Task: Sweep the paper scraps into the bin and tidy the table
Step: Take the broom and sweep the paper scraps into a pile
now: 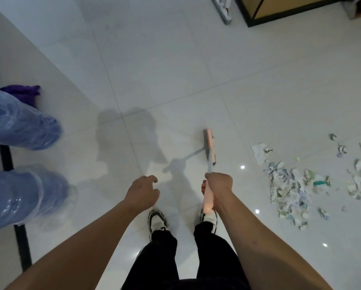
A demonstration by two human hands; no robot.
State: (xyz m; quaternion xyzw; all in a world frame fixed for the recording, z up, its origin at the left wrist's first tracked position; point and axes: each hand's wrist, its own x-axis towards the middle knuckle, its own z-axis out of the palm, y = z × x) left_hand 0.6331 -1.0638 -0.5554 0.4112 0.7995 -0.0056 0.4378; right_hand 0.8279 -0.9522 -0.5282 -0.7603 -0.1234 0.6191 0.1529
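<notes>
The torn white and pale green paper scraps point(290, 185) lay in a loose heap on the glossy white tiled floor point(175, 70), off to the person's right, with a few stray pieces scattered beyond the heap toward the right edge of the view. The pink long-handled broom point(209, 164) stood just left of that heap, its flat pink head resting on the floor ahead of the person's feet and well apart from the scraps. The right hand point(218, 185) gripped the pink handle near its upper end, fingers and thumb curled firmly round it, the end of the handle poking out below the fist. The left hand point(143, 191) hung free beside it, touching nothing, its fingers loosely curled inward and the thumb slightly apart.

Below the hands showed black trousers and a pair of black and white trainers point(157, 221), planted on the tiles. At the left edge stood two large translucent blue plastic-wrapped shapes point(22, 122), with a crumpled purple cloth point(21, 93) behind the upper one. A dark strip ran along the floor beside them. At the top right sat the corner of a tan box with a black frame point(279, 9), with a white oblong object point(222, 9) lying just left of it.
</notes>
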